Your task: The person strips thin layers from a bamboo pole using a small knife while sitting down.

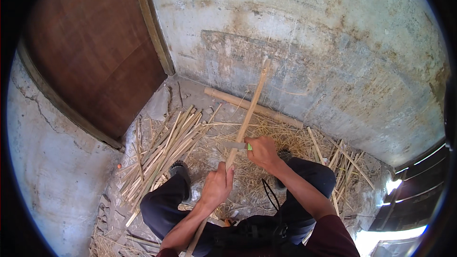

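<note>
A long split bamboo strip [253, 105] slants up and away from my lap, its far end near the wall. My left hand [217, 186] is closed around its lower part, thumb along the strip. The strip's near end runs back beneath my left forearm. Just above, my right hand [262, 153] grips a knife by its green handle, of which only a bit shows. The knife blade [233, 145] lies crosswise against the strip, pointing left.
Many thin bamboo strips [166, 150] are piled on the floor to my left, with more strips [350, 164] at right. A thick bamboo pole [281, 115] lies along the stained wall [304, 52]. Shavings [257, 197] litter the floor between my legs. A brown door [102, 43] stands at left.
</note>
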A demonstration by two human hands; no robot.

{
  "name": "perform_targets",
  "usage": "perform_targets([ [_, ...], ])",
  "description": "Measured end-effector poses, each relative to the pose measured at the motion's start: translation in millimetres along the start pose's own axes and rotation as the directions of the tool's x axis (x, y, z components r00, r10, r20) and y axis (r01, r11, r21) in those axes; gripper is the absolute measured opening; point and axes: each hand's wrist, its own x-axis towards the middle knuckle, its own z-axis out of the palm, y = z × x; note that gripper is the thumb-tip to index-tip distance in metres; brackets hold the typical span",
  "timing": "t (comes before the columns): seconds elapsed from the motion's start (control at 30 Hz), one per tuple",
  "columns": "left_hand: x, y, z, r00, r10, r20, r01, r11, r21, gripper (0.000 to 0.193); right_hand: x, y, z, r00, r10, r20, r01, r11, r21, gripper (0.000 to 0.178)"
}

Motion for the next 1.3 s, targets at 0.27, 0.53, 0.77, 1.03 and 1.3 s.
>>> perform_targets([
  [0.27, -3, -4, 6, 0.993, 0.102, -0.052, -0.102, 0.995, 0.014, 0.031, 17, 44, -2, 0.985, 0.102, -0.137, -0.102, 0.995, 0.004, 0.025],
  [0.53, -10, 4, 9, 0.999, 0.052, -0.004, -0.052, 0.998, 0.046, 0.03, 37, 97, -9, 0.903, 0.183, -0.389, -0.242, 0.964, -0.11, 0.028],
  [0.77, -26, 5, 23, 0.987, 0.102, 0.122, -0.111, 0.991, 0.069, 0.035, 54, 133, -54, 0.79, 0.41, -0.456, -0.51, 0.852, -0.118, 0.021],
  [1.03, -15, 5, 18, 0.977, 0.087, 0.196, -0.057, 0.986, -0.156, 0.035, 51, 171, -60, 0.813, 0.53, 0.243, -0.47, 0.35, 0.81, 0.023],
  [1.3, 1, -23, 8, 0.946, -0.037, 0.321, 0.155, 0.924, -0.35, 0.049, 27, 82, -33, 0.921, 0.346, -0.18, -0.272, 0.9, 0.341, 0.02],
])
